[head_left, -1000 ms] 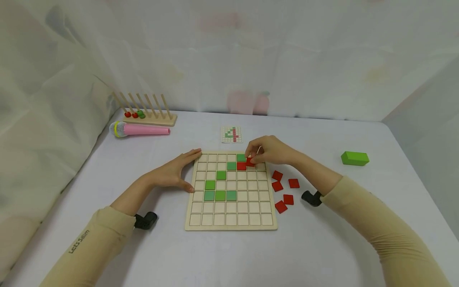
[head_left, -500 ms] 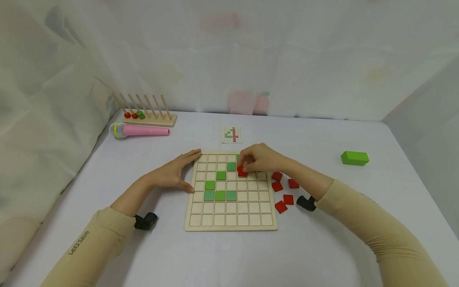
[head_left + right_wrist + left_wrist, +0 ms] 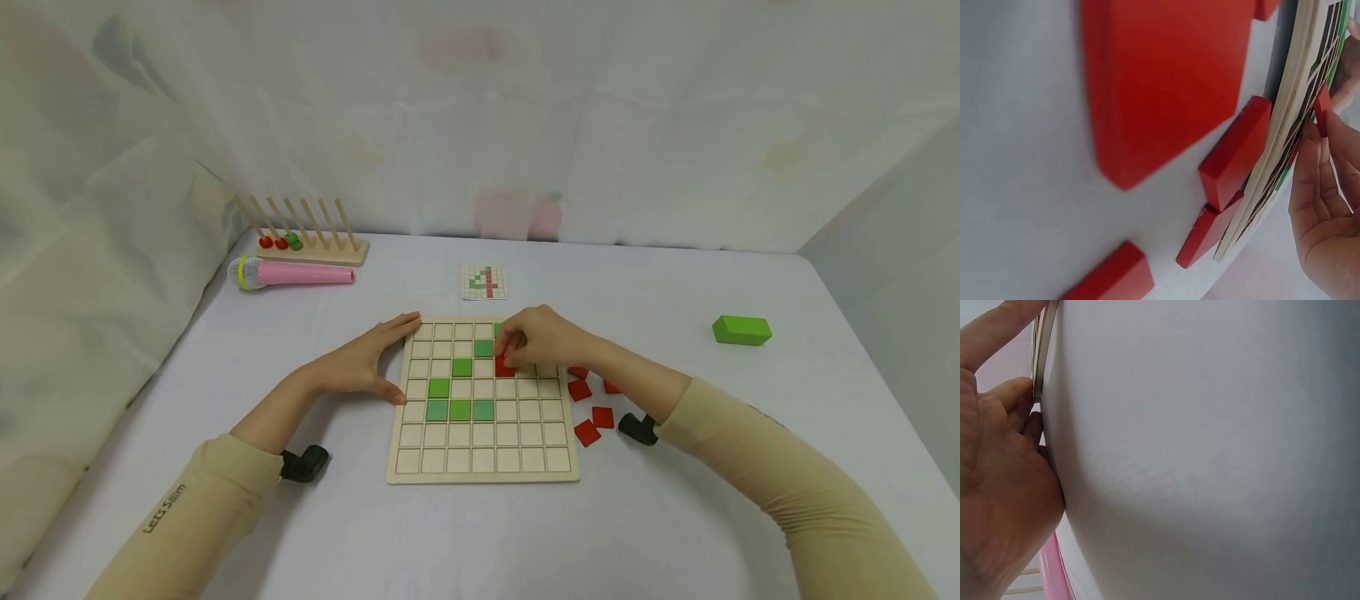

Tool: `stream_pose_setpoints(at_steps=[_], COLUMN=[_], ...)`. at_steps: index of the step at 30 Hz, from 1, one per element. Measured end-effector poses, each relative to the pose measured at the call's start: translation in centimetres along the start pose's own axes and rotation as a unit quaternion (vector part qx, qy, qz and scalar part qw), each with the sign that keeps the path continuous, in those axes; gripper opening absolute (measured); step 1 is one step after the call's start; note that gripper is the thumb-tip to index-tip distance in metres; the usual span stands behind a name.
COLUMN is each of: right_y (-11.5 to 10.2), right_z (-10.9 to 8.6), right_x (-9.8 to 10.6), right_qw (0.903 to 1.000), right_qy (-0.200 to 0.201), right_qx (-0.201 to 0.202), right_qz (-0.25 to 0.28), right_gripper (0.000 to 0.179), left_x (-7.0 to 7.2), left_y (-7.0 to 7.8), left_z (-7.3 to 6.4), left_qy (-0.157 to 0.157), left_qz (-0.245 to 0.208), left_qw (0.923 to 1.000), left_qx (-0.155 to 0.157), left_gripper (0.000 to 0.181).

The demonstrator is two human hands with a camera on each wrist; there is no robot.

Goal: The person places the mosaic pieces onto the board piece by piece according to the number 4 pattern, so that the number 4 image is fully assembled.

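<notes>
The left hand lies spread along the near-left border of a wooden grid board, thumb well apart from the fingers, thumb tip and fingertips touching the board's edge. The right hand pinches a red tile between thumb and fingers, down at a cell of the grid just below its fingertips; in the right wrist view this tile stands tilted to the board.

Between the two hands, green tiles in two shades step diagonally down from the right hand's fingertips toward the left thumb, then run as a short row of three. The topmost is partly covered by the right hand.

Below the right forearm, just beside the board, loose red tiles lie scattered on the white bench; the forearm partly hides some, and two of them touch in the right wrist view.

Beyond both hands, between them, lies a pattern card with a green and red figure 4. Farther out past the left hand are a pink toy microphone and a peg rack with red and green beads. A green block rests well to the right of the right hand.
</notes>
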State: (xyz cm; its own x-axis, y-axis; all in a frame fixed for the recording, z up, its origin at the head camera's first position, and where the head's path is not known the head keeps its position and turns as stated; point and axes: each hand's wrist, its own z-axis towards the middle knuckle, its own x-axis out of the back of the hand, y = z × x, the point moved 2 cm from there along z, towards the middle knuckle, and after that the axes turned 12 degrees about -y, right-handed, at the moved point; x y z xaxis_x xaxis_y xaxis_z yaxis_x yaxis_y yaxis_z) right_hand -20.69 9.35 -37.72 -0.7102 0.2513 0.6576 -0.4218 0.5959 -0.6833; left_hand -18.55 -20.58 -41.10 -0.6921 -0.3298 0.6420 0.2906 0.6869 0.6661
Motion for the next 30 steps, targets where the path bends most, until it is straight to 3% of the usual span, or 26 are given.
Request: stream_pose_setpoints(at_steps=[18,30], right_y=[-0.2,1.4], right_z=[-0.1,-1.8], right_x=[0.0,1.8], right_qw=[0.9996,0.998], right_qy=[0.019,0.046], right_qx=[-0.011,-0.036], right_qz=[-0.018,-0.024], right_gripper=[0.008,0.005], left_x=[-0.1,0.0], left_y=[0.0,0.3], left_z=[0.0,-0.1], left_qy=[-0.001,-0.001], left_qz=[-0.002,-0.004], left_qw=[1.0,1.0], left_qx=[0.004,0.004], left_gripper=[0.123,0.123])
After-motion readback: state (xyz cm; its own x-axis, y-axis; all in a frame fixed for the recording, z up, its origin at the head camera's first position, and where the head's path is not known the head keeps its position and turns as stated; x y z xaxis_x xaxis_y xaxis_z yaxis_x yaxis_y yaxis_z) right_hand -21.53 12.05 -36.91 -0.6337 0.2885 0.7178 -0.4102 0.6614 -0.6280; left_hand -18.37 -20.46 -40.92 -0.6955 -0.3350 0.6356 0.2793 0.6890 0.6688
